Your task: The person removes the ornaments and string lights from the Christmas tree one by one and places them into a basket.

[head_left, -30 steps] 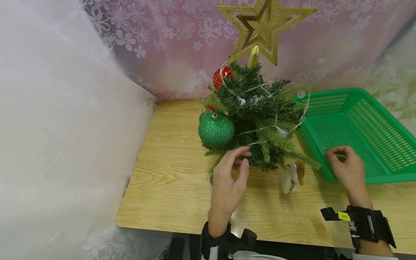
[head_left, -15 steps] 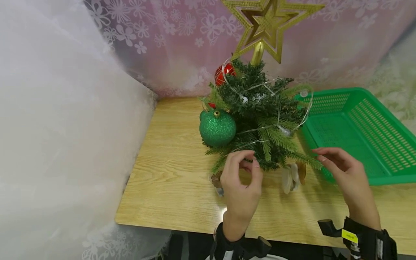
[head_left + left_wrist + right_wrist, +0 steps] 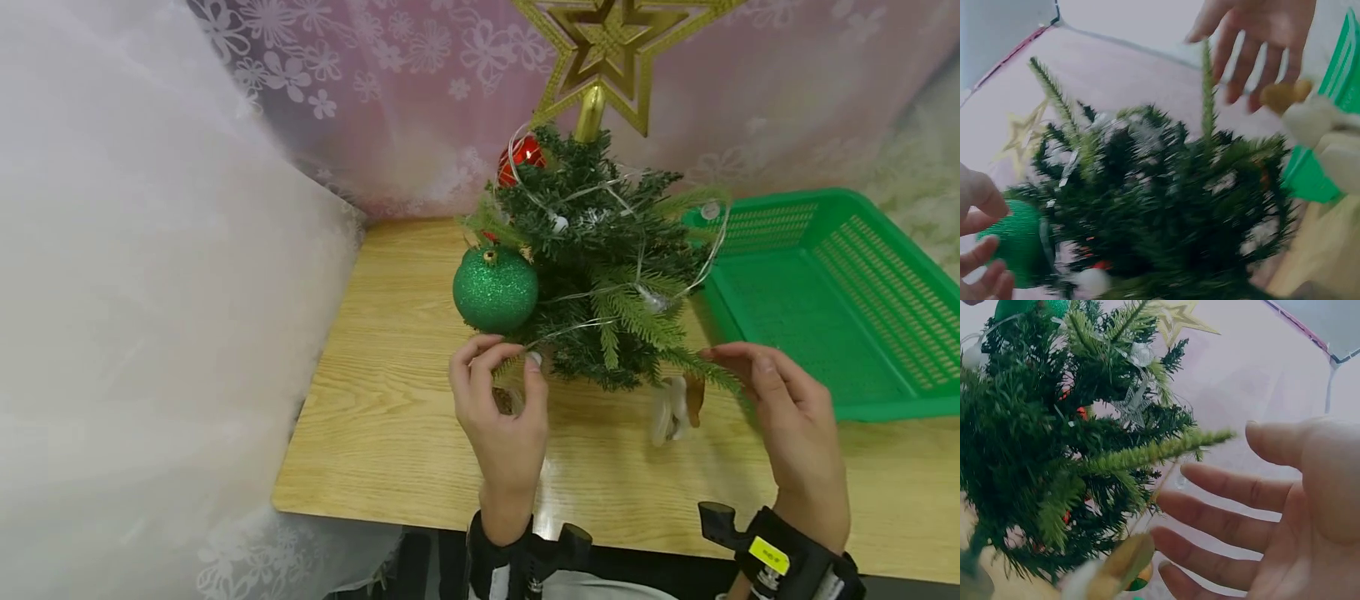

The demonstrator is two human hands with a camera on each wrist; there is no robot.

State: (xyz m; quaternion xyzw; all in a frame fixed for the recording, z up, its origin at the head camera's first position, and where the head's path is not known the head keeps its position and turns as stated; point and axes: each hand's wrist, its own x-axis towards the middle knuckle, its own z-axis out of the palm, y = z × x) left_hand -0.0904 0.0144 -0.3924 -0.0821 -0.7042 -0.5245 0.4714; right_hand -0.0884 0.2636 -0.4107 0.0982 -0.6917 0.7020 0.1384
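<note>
A small artificial Christmas tree (image 3: 592,242) stands on the wooden table. My left hand (image 3: 498,425) is at its lower left, just below a glittery green bauble (image 3: 495,287), fingers bent and apart from the thumb. In the left wrist view, the fingers (image 3: 982,256) overlap that bauble. My right hand (image 3: 798,433) is at the tip of a low right branch (image 3: 697,367). Its fingers (image 3: 1229,519) are extended in the right wrist view, with the branch tip close by the thumb. Below that branch hangs a white and brown ornament (image 3: 675,408).
A green plastic basket (image 3: 885,408) stands right of the tree. Clear wire lights (image 3: 720,242) wind round the branches. A gold star (image 3: 637,67) tops the tree, and a red bauble (image 3: 521,158) hangs high on its left. The table's front edge (image 3: 435,525) lies near the wrists.
My right hand has moved left from the basket's rim to the branch tip, and its pinched fingers have spread. My left hand went right, then back left under the green bauble.
</note>
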